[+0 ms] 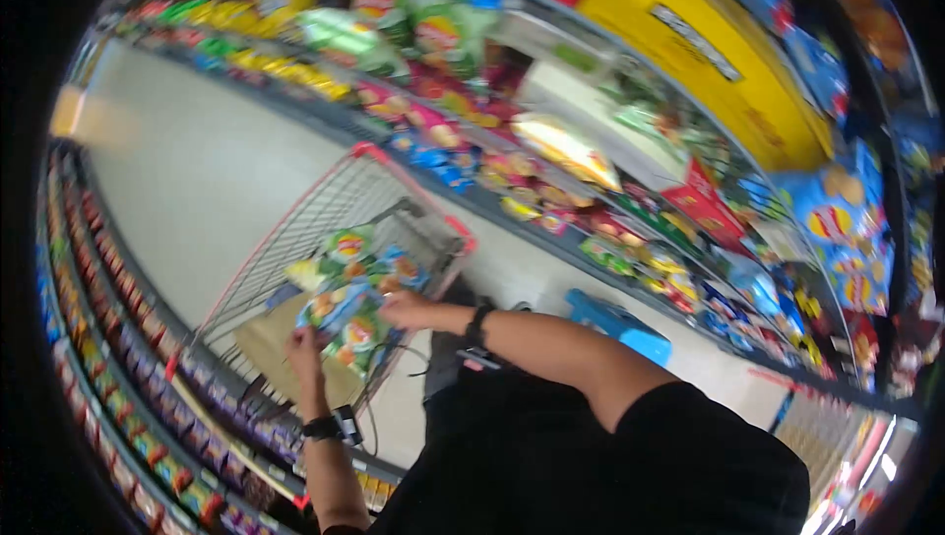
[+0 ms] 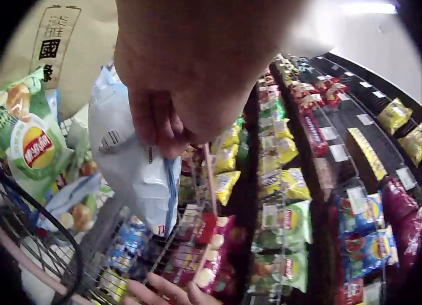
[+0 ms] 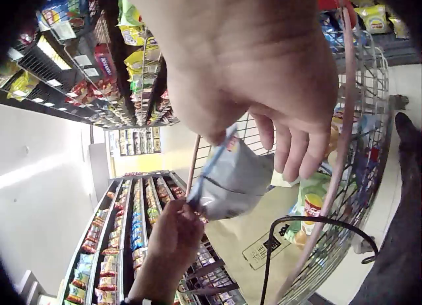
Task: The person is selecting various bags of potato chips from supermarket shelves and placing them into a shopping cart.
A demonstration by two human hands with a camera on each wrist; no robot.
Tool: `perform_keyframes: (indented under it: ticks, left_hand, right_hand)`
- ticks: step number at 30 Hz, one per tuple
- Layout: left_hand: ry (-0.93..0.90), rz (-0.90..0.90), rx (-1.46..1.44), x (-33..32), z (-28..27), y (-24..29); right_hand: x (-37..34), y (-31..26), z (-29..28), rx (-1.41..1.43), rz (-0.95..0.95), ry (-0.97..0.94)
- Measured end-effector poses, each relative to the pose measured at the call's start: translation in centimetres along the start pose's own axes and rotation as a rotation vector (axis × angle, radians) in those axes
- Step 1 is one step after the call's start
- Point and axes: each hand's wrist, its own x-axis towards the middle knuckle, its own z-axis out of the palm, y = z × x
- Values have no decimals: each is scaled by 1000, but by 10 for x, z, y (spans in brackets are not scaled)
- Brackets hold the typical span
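My left hand (image 1: 307,353) pinches the edge of a bag of chips (image 2: 135,166) over the shopping cart. In the left wrist view the bag's pale back with a barcode is turned to the camera, and it hangs tilted from the fingers. My right hand (image 3: 257,74) is beside the bag's other end, its fingers loose and slightly spread; in the right wrist view its thumb overlaps the bag's corner. Below lie green chip bags (image 2: 39,147) and a brown paper bag (image 3: 254,245) with dark printed characters, all inside the cart (image 1: 246,284).
Shelves of chip bags (image 1: 443,38) run along one side of the aisle, and shelves of small packets (image 1: 128,338) along the other. A blue object (image 1: 620,328) stands on the floor by the shelf. A black cable (image 3: 316,219) loops beside the cart rail.
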Motion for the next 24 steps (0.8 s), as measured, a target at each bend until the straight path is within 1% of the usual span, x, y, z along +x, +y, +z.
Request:
perform_keyframes:
  ticks: [1, 2, 4, 5, 6, 7, 8, 9, 10, 11, 12, 13, 14, 15, 16, 17, 19, 20, 22, 23, 24]
  left_hand:
    - [-4, 16, -68, -13, -2, 14]
    - [-68, 31, -91, -28, 2, 29]
    - [-164, 114, -138, -62, 6, 64]
    - [-225, 121, -148, -70, 10, 72]
    - [-285, 129, -159, -75, 12, 79]
    - [-271, 131, -168, -80, 12, 86]
    - [-338, 123, -158, -82, 11, 95]
    - [-405, 116, -148, -85, 12, 104]
    - [-404, 121, -153, -89, 15, 112]
    - [-504, 189, -75, -94, 20, 121]
    - [-613, 260, 13, -97, 24, 132]
    - [-653, 350, 139, -99, 30, 144]
    - [-663, 363, 144, -102, 39, 162]
    - [-819, 503, 194, -104, 50, 183]
    - [-975, 644, 244, -106, 61, 198]
    - [-989, 660, 252, -110, 72, 207]
    - [-1148, 649, 371, -113, 92, 224]
    - [-1167, 669, 383, -115, 100, 230]
    - [-1223, 643, 438, -120, 115, 241]
    - [-1245, 642, 442, -122, 121, 247]
    - [-1271, 665, 455, -123, 129, 255]
  right_hand:
    - [-18, -17, 3, 131, 76, -40]
    - [-40, -32, -2, 261, 166, -63]
    - [-49, -34, -12, 523, 231, -216]
    - [-52, -38, -22, 509, 234, -223]
    - [-55, -45, -30, 671, 190, -340]
    - [-59, -51, -36, 833, 147, -458]
    - [-66, -61, -40, 825, 144, -457]
    - [-75, -70, -44, 797, 84, -428]
    - [-81, -77, -50, 767, 23, -398]
    - [-82, -76, -56, 824, 33, -458]
    - [-84, -74, -61, 826, 22, -452]
    - [-87, -73, -66, 771, -5, -395]
    - [-93, -73, -72, 716, -30, -337]
    - [-102, -72, -81, 766, 24, -312]
    - [-112, -74, -87, 772, 4, -302]
    - [-124, -75, -92, 812, -44, -221]
    - [-145, -74, -106, 926, -172, -72]
    - [-161, -72, -115, 935, -198, -58]
    - [-197, -66, -131, 875, -376, 86]
    - [-213, -63, -137, 951, -426, 147]
    - [-228, -56, -143, 961, -454, 169]
